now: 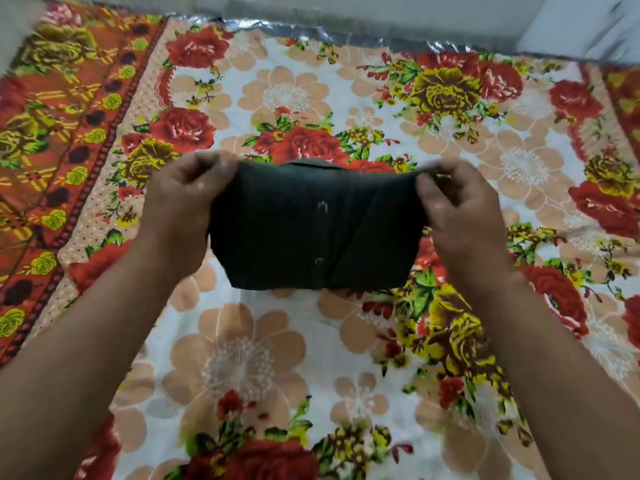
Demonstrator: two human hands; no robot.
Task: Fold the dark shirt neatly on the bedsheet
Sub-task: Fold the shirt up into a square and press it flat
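The dark shirt (pixel 311 230) is folded into a compact rectangle in the middle of the view, its button placket running down the centre with small pale buttons showing. My left hand (pixel 183 209) pinches its upper left corner and my right hand (pixel 460 216) pinches its upper right corner. The top edge is stretched between both hands and lifted, while the lower edge sits near the floral bedsheet (pixel 277 358). A bit of collar shows behind the top edge.
The bedsheet has red roses and peach flowers on white, with an orange patterned border (pixel 52 150) on the left. A shiny silver edge (pixel 311 32) runs along the far side, below a pale wall.
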